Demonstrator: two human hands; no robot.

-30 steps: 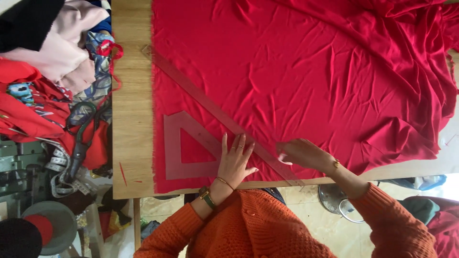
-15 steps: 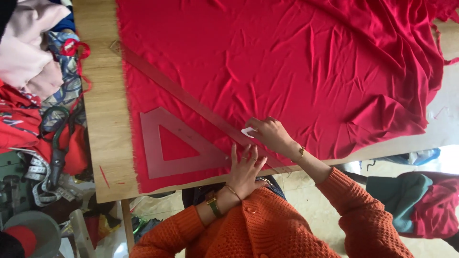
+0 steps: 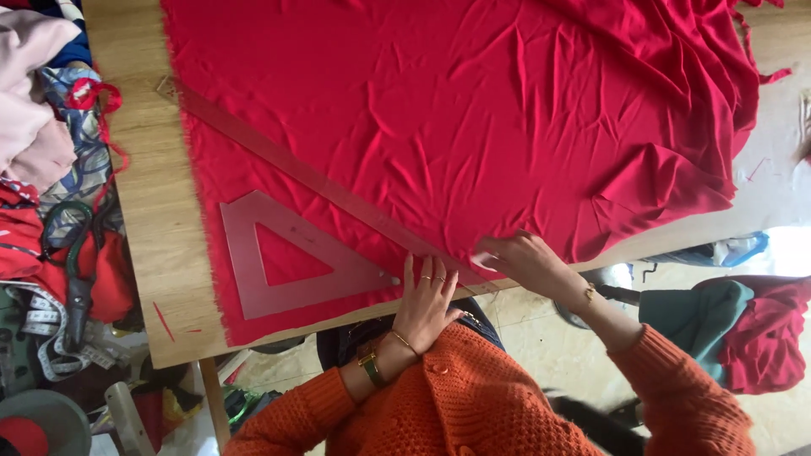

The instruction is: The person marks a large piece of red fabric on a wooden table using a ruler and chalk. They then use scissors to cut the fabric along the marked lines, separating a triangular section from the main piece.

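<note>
While the left hand (image 3: 425,306) stays flat on the long ruler (image 3: 321,181), fingers spread, the right hand (image 3: 524,262), grip pinching white chalk (image 3: 484,261), has slid rightward along the red fabric (image 3: 456,118).

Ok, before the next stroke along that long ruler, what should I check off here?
1. Left hand pressing flat on the long ruler: ok.
2. Right hand holds a small white marker at the ruler's edge: ok.
3. Red fabric smooth under the ruler: not ok, creases show.
4. Triangle ruler flat on the fabric, beside the long ruler: ok.
5. Marked line visible on the fabric: cannot tell.
</note>
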